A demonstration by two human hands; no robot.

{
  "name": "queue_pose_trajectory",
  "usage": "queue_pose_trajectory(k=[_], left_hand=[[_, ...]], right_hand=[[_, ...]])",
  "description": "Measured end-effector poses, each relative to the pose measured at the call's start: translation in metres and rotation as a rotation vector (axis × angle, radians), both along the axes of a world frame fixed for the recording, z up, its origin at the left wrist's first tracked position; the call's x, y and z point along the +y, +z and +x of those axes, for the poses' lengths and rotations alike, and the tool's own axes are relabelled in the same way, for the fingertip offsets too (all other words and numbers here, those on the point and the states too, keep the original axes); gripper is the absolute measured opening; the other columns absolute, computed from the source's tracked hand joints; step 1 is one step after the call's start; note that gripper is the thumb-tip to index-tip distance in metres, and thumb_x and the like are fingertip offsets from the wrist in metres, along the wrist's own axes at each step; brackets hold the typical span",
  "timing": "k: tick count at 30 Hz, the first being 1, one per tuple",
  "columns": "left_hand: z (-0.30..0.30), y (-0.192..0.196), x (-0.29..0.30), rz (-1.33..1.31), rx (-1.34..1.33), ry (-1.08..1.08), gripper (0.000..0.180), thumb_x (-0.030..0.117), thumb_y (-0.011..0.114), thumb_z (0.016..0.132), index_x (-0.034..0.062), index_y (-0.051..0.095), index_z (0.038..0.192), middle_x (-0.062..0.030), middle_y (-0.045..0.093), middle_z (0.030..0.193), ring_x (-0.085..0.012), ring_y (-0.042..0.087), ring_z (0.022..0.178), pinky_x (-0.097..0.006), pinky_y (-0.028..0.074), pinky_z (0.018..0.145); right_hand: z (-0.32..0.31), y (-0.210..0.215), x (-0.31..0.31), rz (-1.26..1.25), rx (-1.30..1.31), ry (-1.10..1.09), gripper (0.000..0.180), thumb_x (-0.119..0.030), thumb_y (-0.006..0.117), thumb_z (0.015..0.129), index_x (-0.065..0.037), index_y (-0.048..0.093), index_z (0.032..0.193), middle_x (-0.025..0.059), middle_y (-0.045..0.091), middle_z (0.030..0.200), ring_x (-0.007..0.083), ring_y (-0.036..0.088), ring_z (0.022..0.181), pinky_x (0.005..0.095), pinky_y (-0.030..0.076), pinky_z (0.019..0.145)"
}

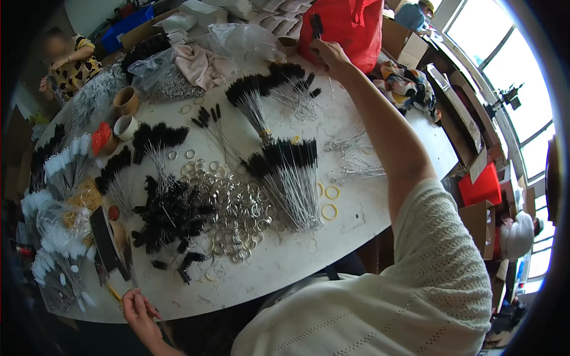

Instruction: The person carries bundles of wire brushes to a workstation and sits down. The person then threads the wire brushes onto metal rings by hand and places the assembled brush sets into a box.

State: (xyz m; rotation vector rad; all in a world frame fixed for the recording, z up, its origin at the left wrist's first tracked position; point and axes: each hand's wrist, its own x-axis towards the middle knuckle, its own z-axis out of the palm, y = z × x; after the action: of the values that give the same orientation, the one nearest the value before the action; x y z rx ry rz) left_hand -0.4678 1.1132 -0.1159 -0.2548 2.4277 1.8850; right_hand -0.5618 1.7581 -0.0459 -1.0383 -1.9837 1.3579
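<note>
My right arm reaches far across the table, and my right hand [330,58] is closed around a small black bristle brush [316,26], its head pointing up before a red bag. At the near left table edge my left hand [140,311] has its fingertips drawn together. A slim dark piece rises just above them, too thin to identify. Beside that hand lies a yellow-handled tool [113,292]. Twisted-wire brushes with black heads [291,160] lie fanned out mid-table, and another bundle [252,98] is behind them. Metal split rings [237,207] are heaped beside loose black brushes [169,207].
White-tipped brushes [68,160] and plastic bags line the left side. A dark block-like stand [108,243] is near my left hand. Cups [126,101] stand farther back. A red bag [362,35] sits at the far edge. Another person [77,62] sits across at the left.
</note>
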Motion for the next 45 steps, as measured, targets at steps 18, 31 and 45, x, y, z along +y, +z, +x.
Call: queue_pose_trajectory(k=[18,31,45], left_hand=[[-0.072,0.111,0.267,0.377,0.119,-0.789,0.021,0.020,0.055,0.092,0.0022,0.065,0.088,0.0041,0.050,0.065,-0.0033,0.040,0.043,-0.017,0.033,0.039],[-0.072,0.161,0.257,0.341,0.273,-0.768,0.022,0.020,0.055,0.092,0.0013,0.065,0.087,0.0019,0.051,0.064,-0.0020,0.040,0.044,-0.017,0.031,0.037],[-0.062,0.169,0.289,0.220,0.300,-0.923,0.019,0.019,0.055,0.092,0.0017,0.062,0.096,-0.0018,0.058,0.066,-0.0048,0.051,0.047,-0.020,0.044,0.039]], right_hand=[[0.110,-0.103,-0.142,0.425,-0.360,0.639,0.032,-0.040,0.075,0.060,-0.011,0.072,0.072,0.0087,0.066,0.067,0.0226,0.065,0.066,0.0350,0.052,0.065],[0.095,-0.079,-0.145,0.351,-0.574,0.651,0.033,-0.033,0.070,0.061,-0.006,0.071,0.080,0.0149,0.067,0.075,0.0269,0.066,0.076,0.0363,0.053,0.070],[0.144,0.005,-0.192,-0.708,0.542,0.779,0.019,-0.025,0.041,0.099,-0.009,0.050,0.095,0.0034,0.053,0.094,0.0115,0.054,0.084,0.0354,0.051,0.080]])
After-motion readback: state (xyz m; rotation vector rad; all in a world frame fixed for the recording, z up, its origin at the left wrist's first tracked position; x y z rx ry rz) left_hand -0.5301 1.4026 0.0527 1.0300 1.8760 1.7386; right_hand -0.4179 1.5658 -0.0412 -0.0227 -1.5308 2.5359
